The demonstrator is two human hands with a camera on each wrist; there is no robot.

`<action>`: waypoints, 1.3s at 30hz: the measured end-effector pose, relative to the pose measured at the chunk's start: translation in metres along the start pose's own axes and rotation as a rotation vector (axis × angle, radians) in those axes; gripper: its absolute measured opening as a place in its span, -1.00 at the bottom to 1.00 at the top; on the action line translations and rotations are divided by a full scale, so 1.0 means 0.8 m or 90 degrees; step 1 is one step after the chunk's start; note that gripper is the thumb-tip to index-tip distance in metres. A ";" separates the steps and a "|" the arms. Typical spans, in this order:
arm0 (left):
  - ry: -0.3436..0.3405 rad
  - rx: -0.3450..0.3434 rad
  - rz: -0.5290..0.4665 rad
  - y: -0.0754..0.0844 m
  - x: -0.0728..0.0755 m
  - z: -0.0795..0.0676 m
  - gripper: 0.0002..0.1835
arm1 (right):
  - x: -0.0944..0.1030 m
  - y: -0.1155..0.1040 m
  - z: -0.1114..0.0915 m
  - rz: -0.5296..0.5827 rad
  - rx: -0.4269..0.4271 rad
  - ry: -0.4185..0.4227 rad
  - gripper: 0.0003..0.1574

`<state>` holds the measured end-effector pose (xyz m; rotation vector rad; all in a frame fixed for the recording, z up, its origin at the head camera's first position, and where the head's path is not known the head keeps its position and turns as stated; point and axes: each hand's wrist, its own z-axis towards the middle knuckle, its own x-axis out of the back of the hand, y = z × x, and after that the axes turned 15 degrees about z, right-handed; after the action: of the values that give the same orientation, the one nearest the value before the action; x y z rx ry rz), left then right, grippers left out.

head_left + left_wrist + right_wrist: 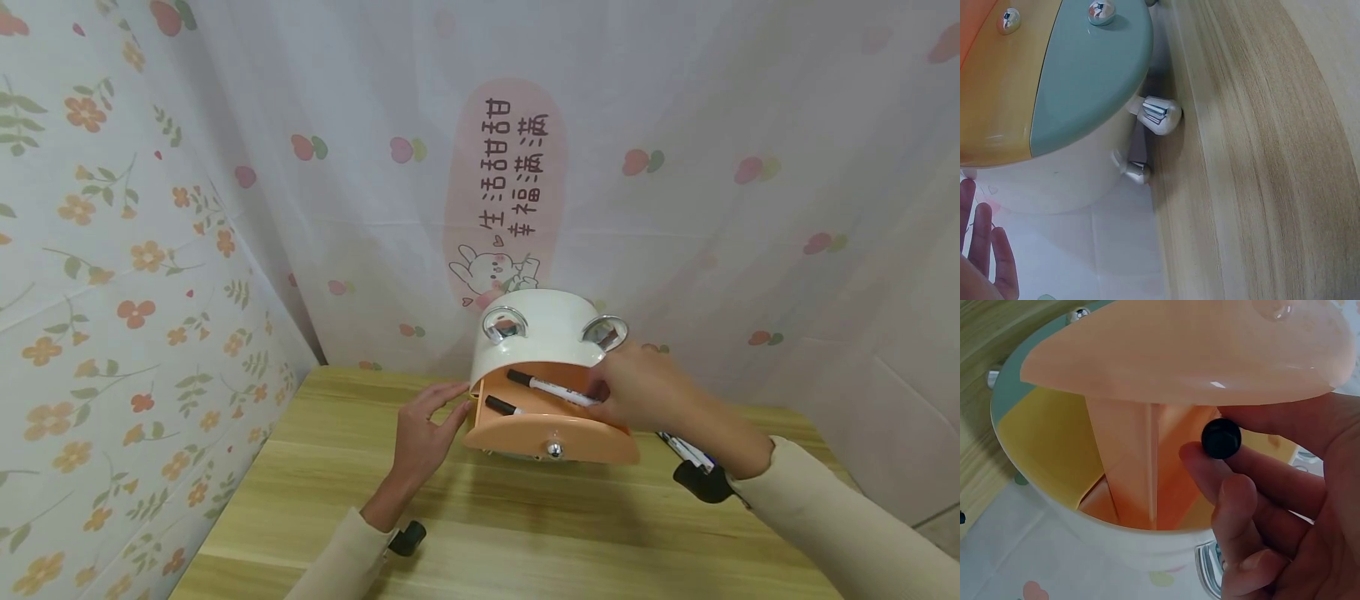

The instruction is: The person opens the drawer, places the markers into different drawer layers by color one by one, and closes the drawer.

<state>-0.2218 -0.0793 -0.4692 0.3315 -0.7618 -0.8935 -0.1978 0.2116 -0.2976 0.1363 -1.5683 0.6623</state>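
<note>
A rounded white storage box (pixel 536 312) with silver loop ears stands near the back of the table, its orange top drawer (pixel 517 435) pulled out. My right hand (pixel 652 392) is over the drawer's right side, pinching a white marker (pixel 561 392) with a black cap between thumb and fingers. In the right wrist view the marker's dark round end (pixel 1221 439) points at the camera. A second black-capped marker (pixel 501 406) lies in the drawer, partly hidden by its front. My left hand (pixel 423 429) is at the box's left side, fingers extended, fingertips right at its edge.
Several more markers (pixel 693 454) lie on the wooden table (pixel 495 533) at the right, partly covered by my right forearm. Below the open drawer are a yellow front (pixel 1004 94) and a green front (pixel 1094 75) with silver knobs. Patterned curtains (pixel 360 250) hang behind and left.
</note>
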 end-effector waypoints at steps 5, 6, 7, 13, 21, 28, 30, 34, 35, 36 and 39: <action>0.004 0.001 -0.002 0.001 0.001 0.001 -0.68 | -0.002 0.001 0.002 -0.001 0.011 -0.020 -0.90; 0.004 0.003 -0.002 0.001 0.001 0.001 -0.68 | -0.003 0.001 0.002 0.000 0.012 -0.024 -0.90; 0.003 0.004 -0.003 0.001 0.002 0.001 -0.68 | -0.003 0.002 0.002 0.002 0.014 -0.028 -0.91; 0.002 0.001 -0.004 0.000 0.001 0.000 -0.68 | -0.004 0.003 0.002 0.024 0.004 -0.058 -0.95; 0.007 -0.002 -0.001 -0.001 -0.001 -0.001 -0.69 | -0.005 0.007 0.002 0.062 0.004 -0.064 -0.94; 0.004 0.004 -0.001 0.004 0.002 0.000 -0.68 | -0.007 0.010 0.002 0.083 -0.003 -0.068 -0.94; 0.003 0.004 0.001 0.004 0.003 0.000 -0.68 | -0.008 0.010 0.002 0.086 -0.006 -0.069 -0.93; 0.001 0.002 0.004 0.003 0.002 0.000 -0.68 | -0.007 0.011 0.002 0.090 -0.008 -0.071 -0.93; 0.001 0.002 0.003 0.002 0.002 0.000 -0.68 | -0.007 0.011 0.002 0.093 -0.008 -0.072 -0.93; 0.002 0.001 0.002 0.002 0.001 0.001 -0.68 | -0.007 0.011 0.002 0.097 -0.008 -0.073 -0.94; 0.002 0.002 0.000 0.000 0.000 0.001 -0.68 | -0.006 0.012 0.002 0.113 -0.008 -0.077 -0.94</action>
<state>-0.2220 -0.0795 -0.4685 0.3352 -0.7600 -0.8922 -0.2027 0.2171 -0.3055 0.0286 -1.7138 0.7951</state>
